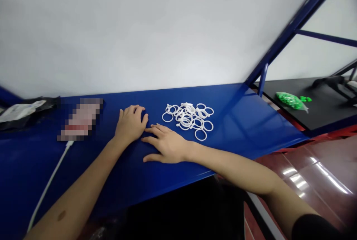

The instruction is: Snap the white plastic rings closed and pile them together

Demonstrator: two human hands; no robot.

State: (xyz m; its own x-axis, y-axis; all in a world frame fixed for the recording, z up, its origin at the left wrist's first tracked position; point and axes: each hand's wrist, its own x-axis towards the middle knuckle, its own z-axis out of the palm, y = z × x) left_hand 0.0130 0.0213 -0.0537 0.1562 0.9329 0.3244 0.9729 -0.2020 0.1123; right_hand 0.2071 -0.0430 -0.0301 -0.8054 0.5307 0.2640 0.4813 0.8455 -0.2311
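Observation:
On the blue tabletop (234, 121) lies a loose pile of white plastic rings (186, 118), each with a small knob or loop on its edge. My left hand (131, 121) rests palm down to the left of the pile, fingers loosely bent and apart, with nothing seen in it. Close beside it, my right hand (167, 144) lies flat with its fingers spread and pointing left, just in front of the rings. Neither hand appears to touch a ring. The undersides of both hands are hidden.
A blurred-out phone (82, 119) with a white cable (51, 180) lies at the left. Beyond it is a black plastic bag (28, 111) with a white label. A white wall rises behind. On a black table (315, 115) at the right sits a bag of green pieces (290, 100).

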